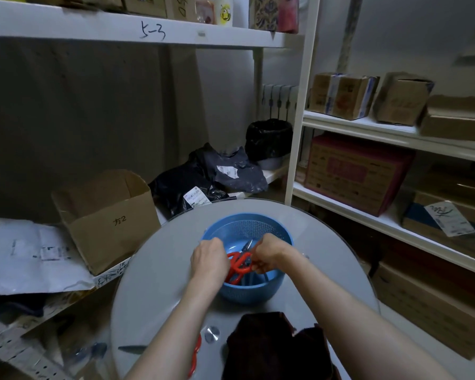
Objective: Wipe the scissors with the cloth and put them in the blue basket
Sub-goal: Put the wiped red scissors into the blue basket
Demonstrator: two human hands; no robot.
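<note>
where the round grey glass-topped table (154, 275) carries the round blue perforated plastic basket (269, 229) near its far side, both hands meet over the basket's opening. the red-handled scissors (240, 266) with short grey metal blades sit inside the basket, loops toward the near left, blades pointing to the far right. the left hand (210, 259) is curled closed at the handle loops, though its fingers are hidden. the right hand (269, 252) has its fingers bent around the red loop on the right. a dark brown folded cloth (272, 346) lies on the table's near edge, apart from the basket. just left of it, a second pair of red-handled scissors (195, 355) shows partly behind the left forearm.
</note>
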